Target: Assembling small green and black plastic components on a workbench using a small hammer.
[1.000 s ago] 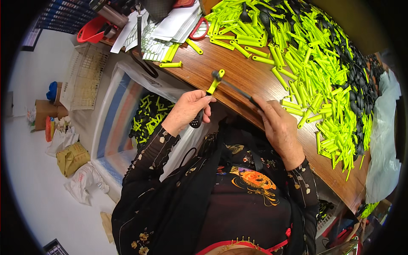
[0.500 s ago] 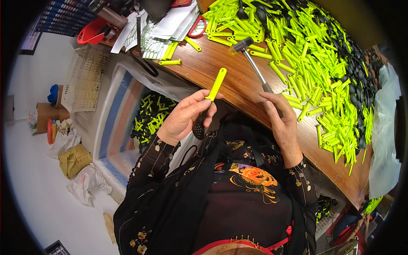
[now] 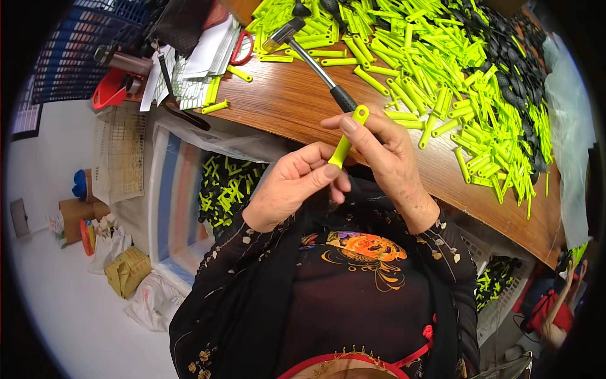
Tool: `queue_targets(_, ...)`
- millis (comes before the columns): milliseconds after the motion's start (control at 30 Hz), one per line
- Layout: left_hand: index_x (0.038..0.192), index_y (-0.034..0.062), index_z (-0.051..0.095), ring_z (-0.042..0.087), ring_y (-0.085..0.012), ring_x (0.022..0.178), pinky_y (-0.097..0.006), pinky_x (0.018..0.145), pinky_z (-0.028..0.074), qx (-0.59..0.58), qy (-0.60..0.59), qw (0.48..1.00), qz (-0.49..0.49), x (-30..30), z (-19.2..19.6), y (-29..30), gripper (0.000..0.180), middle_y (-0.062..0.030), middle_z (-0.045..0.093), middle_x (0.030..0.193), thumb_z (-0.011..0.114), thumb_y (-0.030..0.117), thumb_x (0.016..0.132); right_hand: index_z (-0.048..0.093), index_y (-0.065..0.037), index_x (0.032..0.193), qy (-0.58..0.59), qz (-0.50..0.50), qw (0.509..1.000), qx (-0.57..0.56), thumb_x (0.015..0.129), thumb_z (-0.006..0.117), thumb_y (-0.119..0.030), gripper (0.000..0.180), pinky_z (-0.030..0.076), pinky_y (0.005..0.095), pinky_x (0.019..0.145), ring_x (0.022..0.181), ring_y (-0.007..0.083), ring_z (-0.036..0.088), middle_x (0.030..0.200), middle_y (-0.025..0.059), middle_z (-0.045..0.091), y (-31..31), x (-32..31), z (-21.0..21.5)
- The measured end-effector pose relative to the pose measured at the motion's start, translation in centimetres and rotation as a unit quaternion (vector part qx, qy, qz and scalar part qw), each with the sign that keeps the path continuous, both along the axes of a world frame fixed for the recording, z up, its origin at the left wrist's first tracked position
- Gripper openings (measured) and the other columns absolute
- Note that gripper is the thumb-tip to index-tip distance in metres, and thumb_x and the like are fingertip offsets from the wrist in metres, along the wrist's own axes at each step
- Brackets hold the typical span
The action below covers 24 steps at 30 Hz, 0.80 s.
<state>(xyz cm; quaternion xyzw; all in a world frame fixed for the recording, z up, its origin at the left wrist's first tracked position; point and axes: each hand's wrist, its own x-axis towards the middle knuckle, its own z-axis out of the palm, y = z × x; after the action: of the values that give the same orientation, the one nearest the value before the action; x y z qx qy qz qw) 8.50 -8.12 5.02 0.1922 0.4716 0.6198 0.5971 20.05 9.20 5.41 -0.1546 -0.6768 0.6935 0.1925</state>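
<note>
One lime-green handle (image 3: 342, 150) is held up between the person's two hands, in front of the chest and close to the table's near edge. The left hand (image 3: 290, 186) is half curled, thumb and fingers pinching the handle's lower end; whatever lies below that is hidden from me. The right hand (image 3: 394, 155) is loosely bent, its thumb across the handle near the holed tip, while the grip of one hammer (image 3: 319, 71) runs in behind the same fingers. The hammer's head points away over the wooden table (image 3: 278, 95).

Beyond it spreads a heap of green handles (image 3: 435, 57), far too many to count, with black utensil heads (image 3: 517, 95) massed along its far right side. To the left I see one red scissor handle (image 3: 242, 47) beside a stack of papers (image 3: 211, 47), and at least three loose green handles (image 3: 216, 107) near it. Below the table stands one striped, plastic-lined container (image 3: 163, 208) of green and black pieces. One brown bag (image 3: 128, 271) sits on the floor.
</note>
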Motion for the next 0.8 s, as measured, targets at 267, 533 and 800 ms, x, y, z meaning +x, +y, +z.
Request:
queue_targets(267, 0.116, -0.0021, 0.070, 0.070, -0.0057, 0.078, -0.024, 0.071, 0.058, -0.076, 0.331, 0.939, 0.063, 2.5, 1.5, 1.6, 0.018, -0.0029, 0.075, 0.090, 0.072, 0.011, 0.105, 0.081, -0.001, 0.108, -0.010, -0.019, 0.985, -0.169, 0.108, 0.067, -0.025, 0.028, 0.051, 0.0272, 0.084, 0.094, 0.0099, 0.063, 0.102, 0.0017, 0.065, 0.1, 1.3, -1.8)
queue_targets(533, 0.127, -0.0014, 0.072, 0.070, -0.0066, 0.082, -0.025, 0.072, 0.055, -0.054, 0.370, 0.926, 0.054, 2.1, 1.5, 0.6, 0.027, -0.0033, 0.077, 0.094, 0.072, 0.014, 0.105, 0.079, -0.004, 0.115, 0.008, -0.001, 0.991, -0.134, 0.110, 0.064, -0.029, 0.030, 0.032, 0.0200, 0.058, 0.064, 0.0003, 0.044, 0.088, -0.0076, 0.061, 0.6, 1.8, -2.6)
queue_targets(800, 0.129, -0.0020, 0.070, 0.070, -0.0102, 0.088, -0.026, 0.080, 0.055, -0.070, 0.467, 0.868, 0.153, -3.2, -5.7, -5.6, 0.026, -0.0047, 0.078, 0.103, 0.067, 0.011, 0.107, 0.080, -0.002, 0.117, 0.040, -0.070, 0.995, -0.062, 0.118, 0.047, -0.034, 0.046, 0.031, 0.0232, 0.058, 0.065, 0.0027, 0.037, 0.080, -0.0064, 0.047, 1.0, 1.2, -3.7)
